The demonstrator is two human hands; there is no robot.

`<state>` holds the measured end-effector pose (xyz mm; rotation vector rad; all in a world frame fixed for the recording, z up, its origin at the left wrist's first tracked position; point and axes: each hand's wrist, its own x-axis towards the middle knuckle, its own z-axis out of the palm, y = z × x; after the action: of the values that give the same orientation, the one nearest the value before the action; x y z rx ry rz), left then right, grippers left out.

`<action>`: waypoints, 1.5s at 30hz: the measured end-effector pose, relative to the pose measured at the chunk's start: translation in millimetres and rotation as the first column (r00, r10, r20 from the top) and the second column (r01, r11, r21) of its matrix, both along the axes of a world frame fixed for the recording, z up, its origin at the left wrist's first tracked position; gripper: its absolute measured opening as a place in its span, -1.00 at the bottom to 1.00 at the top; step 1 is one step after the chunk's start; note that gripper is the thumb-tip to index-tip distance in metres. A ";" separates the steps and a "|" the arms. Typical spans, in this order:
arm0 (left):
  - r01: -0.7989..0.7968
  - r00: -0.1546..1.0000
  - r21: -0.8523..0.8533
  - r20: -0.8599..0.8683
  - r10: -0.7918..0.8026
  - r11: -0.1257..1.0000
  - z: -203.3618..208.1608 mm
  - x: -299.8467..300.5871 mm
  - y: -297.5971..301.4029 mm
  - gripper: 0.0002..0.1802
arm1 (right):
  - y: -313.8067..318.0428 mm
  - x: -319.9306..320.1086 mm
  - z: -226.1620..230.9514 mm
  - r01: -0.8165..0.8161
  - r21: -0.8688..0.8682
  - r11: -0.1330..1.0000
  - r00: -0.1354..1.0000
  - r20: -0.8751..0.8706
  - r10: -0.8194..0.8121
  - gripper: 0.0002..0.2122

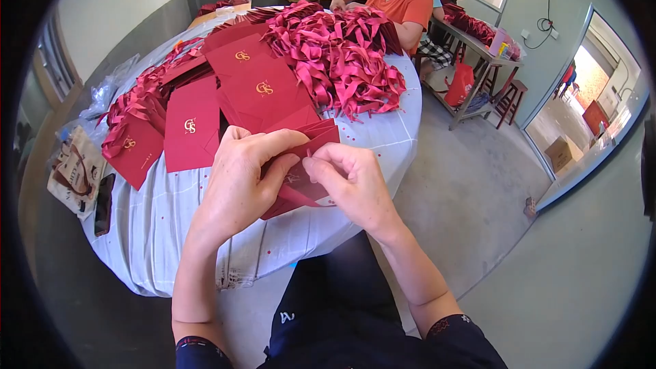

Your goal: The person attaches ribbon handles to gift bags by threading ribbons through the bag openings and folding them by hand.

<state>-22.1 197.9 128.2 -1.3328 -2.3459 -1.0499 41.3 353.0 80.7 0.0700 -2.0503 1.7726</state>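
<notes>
Close in front of me, above the near edge of the table, my left hand (242,174) is closed on a dark red paper gift bag (322,138), its thumb and fingers gripping the upper part. My right hand (359,184) is closed in a pinch against the bag's face. What lies between those fingertips is too small to make out. A red ribbon (297,198) crosses the bag below both hands and passes toward the right one. Just beyond are flat red bags (193,123) with gold emblems, lying in overlapping piles.
A big heap of red ribbon handles (335,61) covers the far right of the round table with its pale cloth (253,260). At the left edge lie a phone (104,205) and a cloth bag (74,171). Across the table sits a person in an orange shirt (396,3).
</notes>
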 end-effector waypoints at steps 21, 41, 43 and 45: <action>-0.014 0.994 -0.004 -0.111 0.014 1.000 -4.6 4.9 1.4 -0.75 | -3.5 -8.0 -16.4 0.313 0.278 0.908 0.906 -0.374 -0.198 -0.90; -0.041 0.967 -0.059 -0.254 0.025 0.997 -10.7 5.5 4.7 -0.80 | 36.6 -14.1 26.9 0.223 0.693 0.685 0.944 -0.330 0.027 -0.87; -0.050 0.961 -0.055 -0.274 0.033 0.997 -11.6 6.2 7.3 -0.79 | 46.3 -21.0 34.7 0.022 0.729 0.684 0.975 -0.166 0.146 -0.84; -0.041 0.949 -0.009 -0.314 0.036 0.999 -14.9 6.8 9.6 -0.79 | 50.5 -31.1 57.2 -0.140 0.733 0.666 0.988 0.059 0.142 -0.82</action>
<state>-15.2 207.5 113.3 -1.3415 -2.1368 -0.7450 10.2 403.5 137.8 0.4826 -2.6871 0.8769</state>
